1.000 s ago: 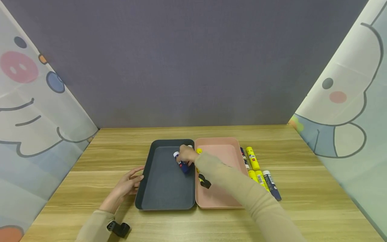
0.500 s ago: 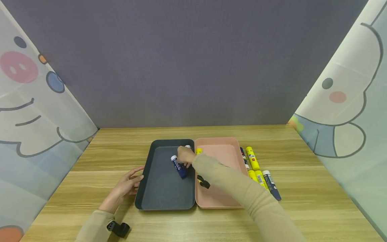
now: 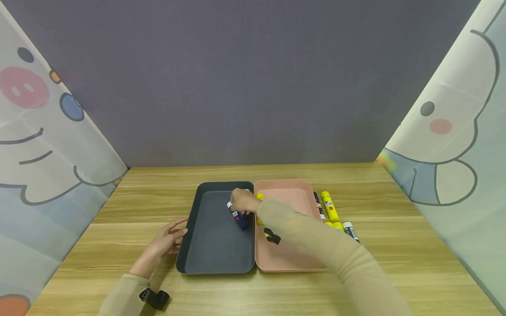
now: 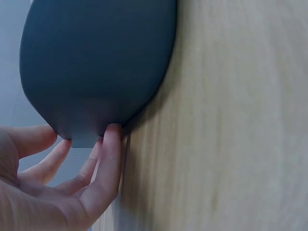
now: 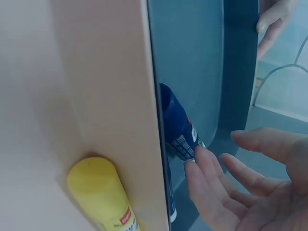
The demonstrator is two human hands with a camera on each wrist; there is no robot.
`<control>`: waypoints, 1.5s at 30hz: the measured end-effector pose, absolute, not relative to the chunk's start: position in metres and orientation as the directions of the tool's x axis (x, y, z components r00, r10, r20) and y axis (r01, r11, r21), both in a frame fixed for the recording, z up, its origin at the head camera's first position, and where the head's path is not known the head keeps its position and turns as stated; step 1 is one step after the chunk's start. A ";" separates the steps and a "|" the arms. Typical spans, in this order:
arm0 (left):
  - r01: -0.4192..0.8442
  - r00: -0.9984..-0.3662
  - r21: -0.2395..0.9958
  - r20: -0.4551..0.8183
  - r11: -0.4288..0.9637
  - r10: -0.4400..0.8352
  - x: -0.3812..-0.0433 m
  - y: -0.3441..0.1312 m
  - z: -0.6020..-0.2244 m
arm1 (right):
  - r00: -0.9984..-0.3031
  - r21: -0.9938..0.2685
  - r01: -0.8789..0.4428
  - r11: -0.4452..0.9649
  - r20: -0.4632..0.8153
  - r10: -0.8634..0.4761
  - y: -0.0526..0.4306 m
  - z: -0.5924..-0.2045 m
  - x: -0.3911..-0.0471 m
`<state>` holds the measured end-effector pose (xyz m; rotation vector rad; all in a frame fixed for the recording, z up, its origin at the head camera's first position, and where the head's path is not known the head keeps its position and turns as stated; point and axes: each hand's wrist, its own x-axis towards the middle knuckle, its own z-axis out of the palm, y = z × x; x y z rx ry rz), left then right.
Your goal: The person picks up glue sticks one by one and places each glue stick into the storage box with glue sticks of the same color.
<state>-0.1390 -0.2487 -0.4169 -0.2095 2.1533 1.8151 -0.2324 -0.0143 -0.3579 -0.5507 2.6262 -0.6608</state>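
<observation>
In the head view, a navy glue stick (image 3: 238, 219) with a white cap lies slanted in the dark grey tray (image 3: 215, 261). Over its capped end is my right hand (image 3: 243, 201). The right wrist view shows this hand's fingertips (image 5: 191, 168) right at the navy stick, with the thumb held apart from it. A second navy stick (image 5: 171, 195) lies along the tray's inner wall, mostly hidden. My left hand (image 3: 166, 240) touches the outer left side of the grey tray; its fingertips (image 4: 113, 132) meet the wall in the left wrist view.
A pink tray (image 3: 286, 263) stands against the grey one, with a yellow glue stick (image 5: 98, 187) by its left wall, partly behind my right sleeve. Right of it on the wooden table lie yellow glue sticks (image 3: 330, 206) and navy ones (image 3: 319, 206). A grey panel (image 3: 253, 87) stands behind.
The navy glue stick slid left and nearer, then back right a little. My right hand shifted along with it, and the right forearm moved slightly right. My left hand stays put.
</observation>
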 end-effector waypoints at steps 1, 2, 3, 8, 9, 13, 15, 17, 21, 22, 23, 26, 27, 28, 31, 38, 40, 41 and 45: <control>-0.310 -0.939 0.933 -0.331 0.184 0.094 -0.139 -0.249 -0.417 | -0.849 -0.515 -0.280 0.810 -0.260 -0.459 -0.013 -0.356 -0.231; -0.311 -0.939 0.933 -0.332 0.182 0.095 -0.139 -0.249 -0.416 | -0.845 -0.519 -0.285 0.806 -0.261 -0.466 -0.011 -0.354 -0.231; -0.312 -0.938 0.932 -0.333 0.181 0.094 -0.139 -0.249 -0.416 | -0.840 -0.527 -0.285 0.800 -0.264 -0.474 -0.010 -0.353 -0.230; -0.308 -0.939 0.934 -0.329 0.181 0.099 -0.140 -0.249 -0.417 | -0.825 -0.552 -0.289 0.782 -0.270 -0.496 0.000 -0.346 -0.228; -0.308 -0.939 0.934 -0.329 0.182 0.102 -0.140 -0.249 -0.418 | -0.823 -0.560 -0.285 0.778 -0.273 -0.499 0.002 -0.345 -0.227; -0.306 -0.938 0.934 -0.329 0.184 0.112 -0.139 -0.250 -0.418 | -0.811 -0.601 -0.285 0.746 -0.263 -0.522 0.011 -0.344 -0.227; -0.306 -0.937 0.934 -0.330 0.185 0.113 -0.139 -0.249 -0.418 | -0.808 -0.621 -0.283 0.731 -0.256 -0.531 0.016 -0.343 -0.227; -0.307 -0.938 0.934 -0.330 0.185 0.110 -0.139 -0.249 -0.418 | -0.808 -0.627 -0.290 0.723 -0.244 -0.536 0.021 -0.342 -0.228; -0.305 -0.939 0.934 -0.328 0.186 0.106 -0.139 -0.249 -0.417 | -0.818 -0.622 -0.297 0.725 -0.226 -0.529 0.032 -0.339 -0.227; -0.305 -0.939 0.934 -0.327 0.186 0.104 -0.139 -0.249 -0.417 | -0.822 -0.619 -0.302 0.725 -0.217 -0.527 0.035 -0.339 -0.227; -0.305 -0.939 0.934 -0.327 0.185 0.103 -0.139 -0.249 -0.416 | -0.825 -0.617 -0.308 0.724 -0.207 -0.527 0.037 -0.338 -0.226; -0.307 -0.939 0.934 -0.328 0.183 0.100 -0.139 -0.249 -0.416 | -0.837 -0.619 -0.323 0.716 -0.167 -0.522 0.046 -0.337 -0.225; -0.308 -0.939 0.934 -0.329 0.181 0.100 -0.139 -0.249 -0.416 | -0.840 -0.616 -0.334 0.714 -0.149 -0.521 0.049 -0.337 -0.225; -0.309 -0.939 0.934 -0.329 0.181 0.099 -0.139 -0.249 -0.416 | -0.842 -0.619 -0.338 0.709 -0.136 -0.522 0.052 -0.337 -0.225; -0.307 -0.940 0.934 -0.328 0.181 0.097 -0.139 -0.249 -0.417 | -0.848 -0.632 -0.344 0.694 -0.108 -0.519 0.061 -0.338 -0.225; -0.303 -0.940 0.934 -0.325 0.189 0.098 -0.139 -0.251 -0.419 | -0.866 -0.648 -0.294 0.702 -0.130 -0.482 0.079 -0.339 -0.225; -0.308 -0.938 0.932 -0.330 0.191 0.101 -0.139 -0.251 -0.419 | -0.874 -0.640 -0.281 0.716 -0.137 -0.466 0.084 -0.339 -0.224; -0.310 -0.938 0.931 -0.333 0.192 0.101 -0.139 -0.251 -0.419 | -0.878 -0.635 -0.279 0.720 -0.135 -0.460 0.086 -0.339 -0.224; -0.314 -0.936 0.929 -0.337 0.196 0.097 -0.139 -0.250 -0.419 | -0.888 -0.608 -0.283 0.742 -0.127 -0.443 0.095 -0.339 -0.222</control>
